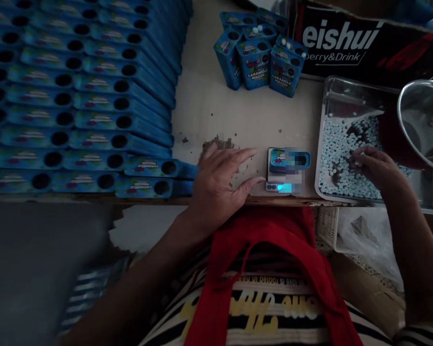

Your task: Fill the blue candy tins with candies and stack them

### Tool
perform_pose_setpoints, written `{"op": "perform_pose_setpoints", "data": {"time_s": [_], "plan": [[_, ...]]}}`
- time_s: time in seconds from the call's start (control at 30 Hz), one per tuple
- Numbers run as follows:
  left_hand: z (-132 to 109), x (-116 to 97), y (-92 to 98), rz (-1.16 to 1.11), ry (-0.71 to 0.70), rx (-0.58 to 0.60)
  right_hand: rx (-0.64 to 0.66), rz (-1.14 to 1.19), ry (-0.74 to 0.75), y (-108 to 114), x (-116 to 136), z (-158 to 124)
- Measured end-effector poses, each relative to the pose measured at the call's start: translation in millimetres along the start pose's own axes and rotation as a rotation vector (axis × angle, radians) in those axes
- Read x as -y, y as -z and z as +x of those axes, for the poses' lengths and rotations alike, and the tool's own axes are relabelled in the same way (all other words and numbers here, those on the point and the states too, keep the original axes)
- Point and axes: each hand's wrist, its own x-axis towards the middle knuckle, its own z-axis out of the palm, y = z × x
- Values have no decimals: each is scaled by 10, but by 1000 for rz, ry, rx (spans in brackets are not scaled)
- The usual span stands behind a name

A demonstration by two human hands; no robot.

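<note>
My left hand (pixel 225 180) is open over the table edge, its fingers stretched toward a small digital scale (pixel 271 187) with a lit display. It holds nothing. On the scale lies a blue candy box (pixel 277 159), its right part blurred by a pixelated patch. My right hand (pixel 373 166) is over a metal tray (pixel 319 158) of small pale-blue candies (pixel 334 158). Its fingers are pinched together, with pale candy showing at the tips.
Dense rows of blue boxes (pixel 101 122) with round dark openings fill the left side. Several upright "Caramelo Macizo" boxes (pixel 254 65) stand at the back, some with candies on top. A metal bowl (pixel 424 125) rests over the tray's right side, before a black carton (pixel 341 43).
</note>
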Motion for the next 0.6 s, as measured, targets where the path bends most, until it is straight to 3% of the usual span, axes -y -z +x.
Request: {"op": "perform_pose_setpoints", "data": {"time_s": [0.1, 0.27, 0.37, 0.47, 0.6], "plan": [[89, -31, -89, -181, 95, 59, 57, 69, -39, -53, 25, -44], [171, 9, -310, -381, 128, 82, 98, 28, -79, -171, 45, -112], [212, 23, -445, -436, 170, 86, 52, 182, -90, -218, 68, -96], [253, 50, -586, -513, 185, 85, -23, 172, -46, -253, 94, -89], [288, 37, -708, -557, 146, 56, 2, 207, -34, -276, 153, -98]]}}
